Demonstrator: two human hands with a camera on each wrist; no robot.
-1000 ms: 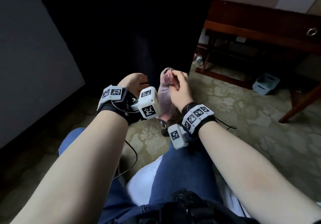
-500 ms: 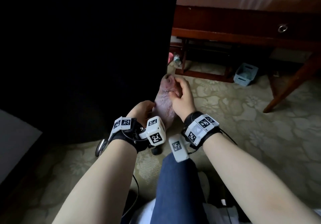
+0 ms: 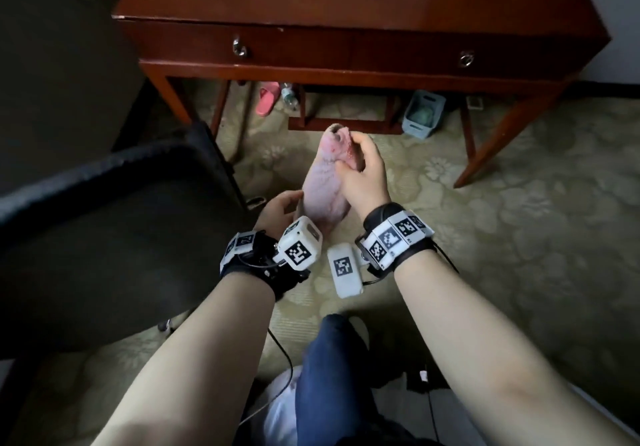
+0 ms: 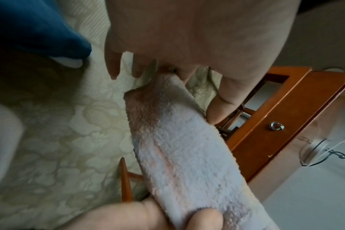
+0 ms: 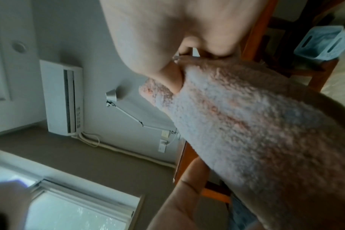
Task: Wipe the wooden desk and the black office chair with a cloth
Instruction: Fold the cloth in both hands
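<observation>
Since a second ago my view is swinging down and right: the dark chair back that was filling the frame is now sliding off to the left, and the wooden desk is coming fully into sight ahead, its tabletop bare where I can see it. Both hands are still working the pink cloth in mid-air above the patterned carpet, between the black office chair and the desk, touching neither.

My right hand is pinching the cloth's upper end, thumb and fingers curled round the bunched tip. My left hand is gripping the lower end; the left wrist view is showing thumb and finger clamping the fabric. Holding it at both ends is keeping it stretched into a long folded strip, which I judge is meant to give a flat, fresh face for wiping.

Under the desk a pink slipper, a plastic bottle and a pale blue basket are lying on the carpet. I am judging that wiping of the tabletop is not yet under way.
</observation>
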